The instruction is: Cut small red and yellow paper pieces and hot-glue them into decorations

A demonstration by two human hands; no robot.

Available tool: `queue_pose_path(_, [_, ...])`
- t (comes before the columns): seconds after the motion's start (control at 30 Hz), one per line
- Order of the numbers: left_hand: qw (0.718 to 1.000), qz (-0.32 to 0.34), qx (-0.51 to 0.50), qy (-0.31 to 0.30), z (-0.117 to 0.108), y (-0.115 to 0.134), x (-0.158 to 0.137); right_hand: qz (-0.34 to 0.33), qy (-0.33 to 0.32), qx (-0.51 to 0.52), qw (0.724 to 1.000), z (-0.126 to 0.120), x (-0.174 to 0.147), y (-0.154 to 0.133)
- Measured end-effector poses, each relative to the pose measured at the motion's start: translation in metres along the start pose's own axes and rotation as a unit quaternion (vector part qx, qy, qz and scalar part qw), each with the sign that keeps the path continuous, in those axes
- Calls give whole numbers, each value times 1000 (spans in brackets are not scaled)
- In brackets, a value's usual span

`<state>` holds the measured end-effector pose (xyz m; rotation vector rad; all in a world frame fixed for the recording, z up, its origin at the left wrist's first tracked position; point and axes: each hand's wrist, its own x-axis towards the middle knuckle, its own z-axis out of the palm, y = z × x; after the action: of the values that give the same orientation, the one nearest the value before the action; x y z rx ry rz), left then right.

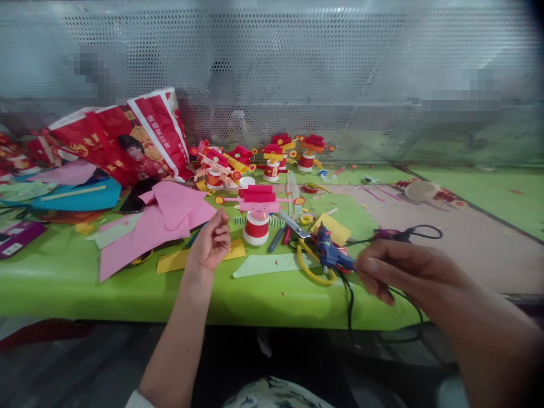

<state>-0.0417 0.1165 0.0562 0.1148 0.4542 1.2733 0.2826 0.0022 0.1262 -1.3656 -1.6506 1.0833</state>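
My left hand (215, 241) is closed, its fingers curled toward the thumb; whatever they may hold is too small to see. Just right of it stands a paper figure (256, 226) on a white-and-red cup base, with a pink and red rolled-paper top, side discs and green coiled arms. At the right, my right hand (403, 272) has its fingertips closed at the end of a dark blue hot glue gun (334, 252), whose black cord hangs over the table edge. Beneath the gun lie yellow-handled scissors (312, 272), their blades pointing toward the figure.
Pink paper sheets (164, 218) and a blue sheet (85, 194) cover the left. Behind them stands a red bag (131, 139). Several finished figures (272, 161) line the back. Dark-handled scissors (408, 233) and a paper cup (420, 191) lie right. A perforated metal panel (297, 68) rises behind.
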Motion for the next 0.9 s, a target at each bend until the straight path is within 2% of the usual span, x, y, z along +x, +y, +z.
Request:
queue_pose_path(0.07, [1000, 5, 4, -1, 1, 0, 0, -8, 32, -54, 998, 15, 16, 6])
queue_pose_path(0.13, [1000, 8, 7, 0, 1, -1, 0, -27, 79, -151, 985, 34, 37, 12])
queue_pose_path(0.23, [1000, 7, 7, 5, 1, -1, 0, -34, 129, -221, 966, 61, 68, 15])
queue_pose_path(0.33, [1000, 22, 19, 8, 0, -2, -1, -41, 153, -263, 952, 79, 90, 12])
queue_pose_path(0.47, [997, 58, 60, 4, -2, -5, -2, -53, 184, -296, 936, 97, 103, 11])
queue_pose_path(0.57, [995, 70, 75, -4, -4, -6, -1, -60, 206, -297, 930, 107, 106, 13])
queue_pose_path(0.67, [994, 73, 80, -12, -6, -6, 0, -66, 210, -274, 936, 110, 104, 13])
queue_pose_path(0.9, [990, 103, 97, -15, -10, -7, 2, -80, 108, -120, 984, 83, 87, 5])
